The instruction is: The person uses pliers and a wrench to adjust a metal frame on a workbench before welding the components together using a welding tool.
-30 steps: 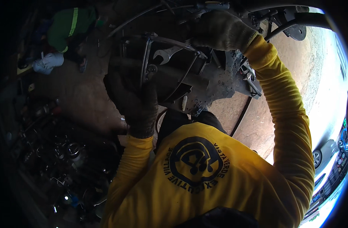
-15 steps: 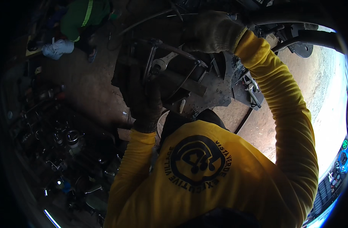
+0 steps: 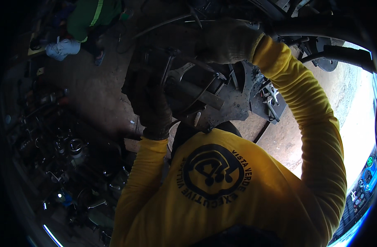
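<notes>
The silver steel wrench (image 3: 180, 72) amid the dark metal-bar frame (image 3: 168, 66) looks stiff, best held mid-shank; gloved left hand (image 3: 153, 105), right hand (image 3: 227, 43): finger closure unclear.

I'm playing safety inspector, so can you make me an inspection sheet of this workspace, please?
Surface: dark metal plate, rough-edged.
Job's things: wrench at a dark metal frame; flat bar and small pale stick nearby.
Clutter: jumbled metal parts, lower left.
Hands: gloved left hand at the frame, gloved right hand near the wrench's far end; grips too dark to tell.
Cables: thick dark tube, upper right; can't tell whether hose or pipe.
Surroundings: brown floor; person in green, upper left; bright daylight, right.
</notes>
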The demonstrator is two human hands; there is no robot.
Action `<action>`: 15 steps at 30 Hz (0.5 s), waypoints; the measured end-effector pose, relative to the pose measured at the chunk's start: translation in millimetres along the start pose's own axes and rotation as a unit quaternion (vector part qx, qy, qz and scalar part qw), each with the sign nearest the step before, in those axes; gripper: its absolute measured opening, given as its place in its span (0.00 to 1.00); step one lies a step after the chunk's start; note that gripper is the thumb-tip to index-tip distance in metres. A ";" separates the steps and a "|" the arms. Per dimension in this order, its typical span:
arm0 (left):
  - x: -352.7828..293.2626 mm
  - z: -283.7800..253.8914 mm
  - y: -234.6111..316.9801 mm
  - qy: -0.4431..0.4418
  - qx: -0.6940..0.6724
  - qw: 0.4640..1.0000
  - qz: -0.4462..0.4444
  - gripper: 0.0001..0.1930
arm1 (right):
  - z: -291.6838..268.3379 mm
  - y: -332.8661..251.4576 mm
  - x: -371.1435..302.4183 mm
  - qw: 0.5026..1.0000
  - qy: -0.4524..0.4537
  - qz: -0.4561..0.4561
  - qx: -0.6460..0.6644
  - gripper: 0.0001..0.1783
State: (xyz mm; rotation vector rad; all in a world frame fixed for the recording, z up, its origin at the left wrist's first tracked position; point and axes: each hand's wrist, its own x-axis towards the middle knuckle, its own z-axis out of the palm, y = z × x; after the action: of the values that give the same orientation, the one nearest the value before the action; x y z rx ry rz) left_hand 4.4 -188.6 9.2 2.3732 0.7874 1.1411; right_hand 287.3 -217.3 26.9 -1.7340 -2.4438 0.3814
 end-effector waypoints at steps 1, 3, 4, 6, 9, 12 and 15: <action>-2.2 0.3 -2.6 -0.010 -0.009 1.000 -0.028 0.18 | 9.6 2.6 -4.0 0.999 0.032 -0.014 0.003 0.15; -4.1 -1.0 -4.1 -0.006 -0.009 0.999 -0.049 0.20 | 15.4 -9.4 -9.0 0.995 0.097 -0.016 0.026 0.13; -4.0 -1.0 -3.1 0.005 -0.003 0.999 -0.040 0.20 | 15.0 -11.9 -8.6 0.995 0.098 -0.017 0.028 0.12; -2.3 0.7 -2.6 0.003 0.019 1.000 -0.010 0.20 | 13.2 -12.2 -10.4 0.998 0.067 -0.009 0.018 0.11; -1.2 -3.1 -2.1 -0.014 0.040 0.999 0.003 0.19 | 6.6 -10.7 -9.8 0.999 -0.010 -0.039 0.009 0.12; -4.0 -3.0 -6.8 -0.010 0.027 0.999 -0.017 0.18 | 12.2 -5.8 -24.3 0.996 0.014 -0.072 0.053 0.14; -2.7 -3.8 -10.2 -0.016 0.079 0.996 0.040 0.17 | 3.4 -7.9 -28.3 0.992 -0.011 -0.041 0.116 0.15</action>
State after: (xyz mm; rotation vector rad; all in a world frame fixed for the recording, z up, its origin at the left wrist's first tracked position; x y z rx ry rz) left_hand -3.3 -182.1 4.2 2.5678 0.8063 1.1070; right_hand 288.8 -246.8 27.1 -1.5379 -2.3648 0.6496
